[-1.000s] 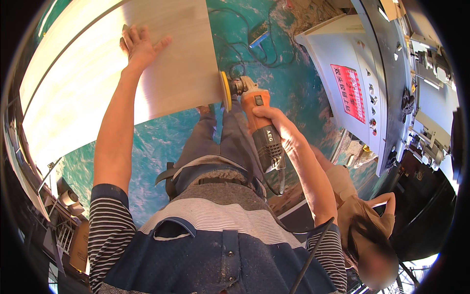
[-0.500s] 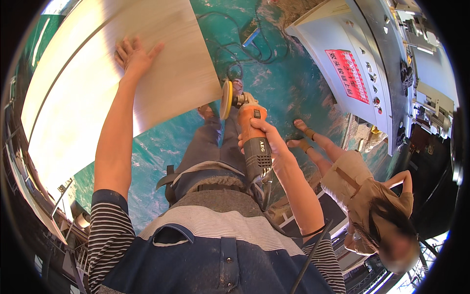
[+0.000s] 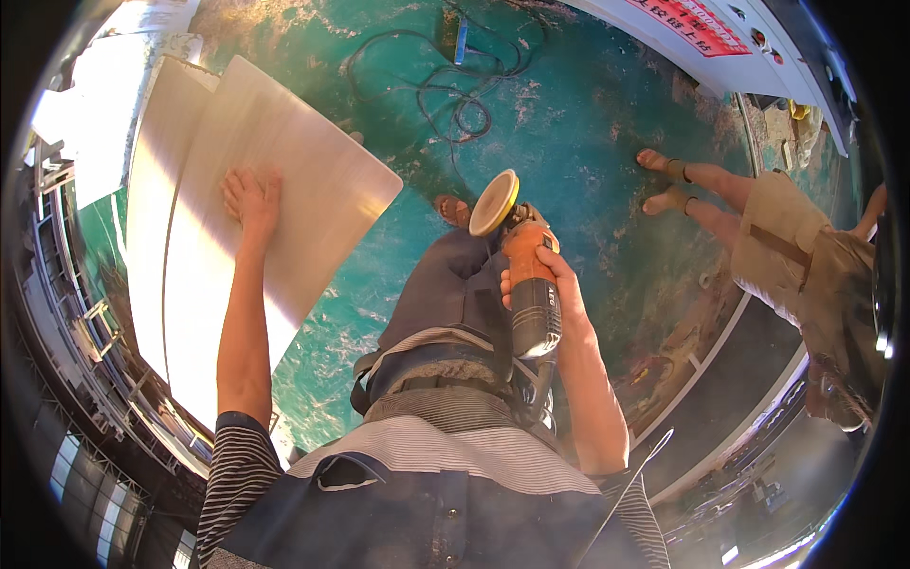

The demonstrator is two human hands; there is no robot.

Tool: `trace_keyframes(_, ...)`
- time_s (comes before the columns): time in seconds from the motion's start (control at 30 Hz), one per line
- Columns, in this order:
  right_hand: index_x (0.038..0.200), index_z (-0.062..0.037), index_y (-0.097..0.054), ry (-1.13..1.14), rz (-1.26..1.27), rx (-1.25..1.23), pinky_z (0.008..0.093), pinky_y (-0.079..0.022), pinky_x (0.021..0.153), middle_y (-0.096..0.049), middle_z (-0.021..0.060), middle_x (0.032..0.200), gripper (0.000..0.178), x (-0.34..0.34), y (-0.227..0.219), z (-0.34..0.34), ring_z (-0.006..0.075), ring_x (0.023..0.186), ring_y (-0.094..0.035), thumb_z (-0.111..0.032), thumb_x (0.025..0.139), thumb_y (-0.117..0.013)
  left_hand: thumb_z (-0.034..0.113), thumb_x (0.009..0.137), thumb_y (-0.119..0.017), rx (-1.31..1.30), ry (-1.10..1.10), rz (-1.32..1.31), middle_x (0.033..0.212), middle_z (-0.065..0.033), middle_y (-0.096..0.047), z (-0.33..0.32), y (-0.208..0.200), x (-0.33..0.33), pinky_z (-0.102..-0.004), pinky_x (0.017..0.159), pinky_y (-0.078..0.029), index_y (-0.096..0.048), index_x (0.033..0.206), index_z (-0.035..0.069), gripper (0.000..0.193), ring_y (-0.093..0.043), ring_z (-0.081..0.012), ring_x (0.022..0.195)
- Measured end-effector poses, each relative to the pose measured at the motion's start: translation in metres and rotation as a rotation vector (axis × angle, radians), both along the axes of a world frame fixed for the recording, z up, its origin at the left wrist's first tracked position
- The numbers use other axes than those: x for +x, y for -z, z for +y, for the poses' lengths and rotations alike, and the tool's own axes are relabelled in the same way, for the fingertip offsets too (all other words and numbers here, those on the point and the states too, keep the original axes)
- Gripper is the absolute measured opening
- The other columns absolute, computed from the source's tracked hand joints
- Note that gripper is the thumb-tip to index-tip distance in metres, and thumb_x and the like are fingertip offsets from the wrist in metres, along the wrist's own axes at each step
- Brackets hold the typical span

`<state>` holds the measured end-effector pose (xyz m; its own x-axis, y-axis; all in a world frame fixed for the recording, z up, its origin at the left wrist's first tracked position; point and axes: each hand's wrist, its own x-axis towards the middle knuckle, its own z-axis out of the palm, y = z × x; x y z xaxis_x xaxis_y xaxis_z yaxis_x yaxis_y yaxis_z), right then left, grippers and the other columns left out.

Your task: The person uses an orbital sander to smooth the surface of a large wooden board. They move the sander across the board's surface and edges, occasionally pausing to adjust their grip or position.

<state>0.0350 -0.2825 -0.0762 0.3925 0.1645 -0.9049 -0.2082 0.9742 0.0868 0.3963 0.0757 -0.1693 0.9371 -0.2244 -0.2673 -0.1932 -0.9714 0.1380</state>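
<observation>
My left hand (image 3: 252, 201) lies on a broad pale board (image 3: 308, 156) with a rounded corner, its fingers flat against the surface. A second pale panel (image 3: 163, 123) shows along the board's left side. In my right hand (image 3: 568, 284) is an orange and black angle grinder (image 3: 536, 318), gripped round its body. The round pad (image 3: 494, 203) on its head has a yellow rim and a tan face turned toward the board. Pad and board are apart. The grinder hangs in front of my right thigh.
A dark cable (image 3: 471, 100) lies in loops on the green floor (image 3: 588, 123), near a blue-edged object (image 3: 461, 43). To the right stands another person (image 3: 773, 228) in tan clothes. A white machine panel (image 3: 682, 43) with a red sign is at the upper right.
My view has swung, so the board shows turned, with its rounded corner visible. The grinder's pad has tilted from edge-on to showing its face. Both hands keep their places on board and grinder.
</observation>
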Motion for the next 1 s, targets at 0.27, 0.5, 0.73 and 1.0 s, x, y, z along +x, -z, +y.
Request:
trace_keyframes(0.27, 0.122, 0.0100, -0.052, 0.251, 0.027, -0.168, 0.0382, -0.066, 0.062, -0.069, 0.0193, 0.092, 0.061, -0.084, 0.008, 0.010, 0.0273, 0.072, -0.073, -0.043, 0.095, -0.063, 0.047, 0.092, -0.069, -0.312, 0.693, 0.018, 0.152, -0.0218, -0.036, -0.148, -0.041, -0.100, -0.0625, 0.120, -0.011, -0.048, 0.137, 0.001, 0.068, -0.015, -0.0477, 0.151)
trace_keyframes(0.5, 0.119, 0.0106, -0.054, 0.256, 0.075, -0.176, 0.0375, -0.066, 0.061, -0.069, 0.0198, 0.091, 0.060, -0.132, 0.003, 0.041, 0.0270, 0.070, -0.073, -0.042, 0.094, -0.065, 0.019, 0.088, -0.064, -0.099, 0.732, -0.045, 0.139, -0.0082, -0.055, -0.172, -0.008, -0.092, -0.0620, 0.122, -0.011, -0.064, 0.123, 0.003, 0.039, -0.028, -0.0412, 0.148)
trace_keyframes(0.73, 0.112, 0.0082, -0.059, 0.113, 0.068, -0.144, 0.0376, -0.063, 0.059, -0.070, 0.0182, 0.087, 0.050, -0.116, -0.024, 0.062, 0.0264, 0.069, -0.073, -0.039, 0.095, -0.065, 0.019, 0.093, -0.063, -0.386, 0.587, -0.371, 0.141, -0.0227, -0.052, -0.138, 0.012, -0.037, -0.0508, 0.116, -0.033, -0.061, 0.123, -0.003, 0.038, -0.044, -0.0431, 0.136)
trace_keyframes(1.0, 0.116, 0.0061, -0.057, -0.114, -0.045, -0.182, 0.0380, -0.062, 0.063, -0.070, 0.0168, 0.091, 0.051, -0.032, -0.037, 0.057, 0.0254, 0.073, -0.072, -0.038, 0.091, -0.068, 0.055, 0.104, -0.039, -0.192, 0.522, -0.417, 0.156, -0.0211, -0.034, -0.059, 0.035, 0.008, -0.0557, 0.122, -0.015, -0.041, 0.147, 0.002, 0.068, -0.021, -0.0423, 0.151)
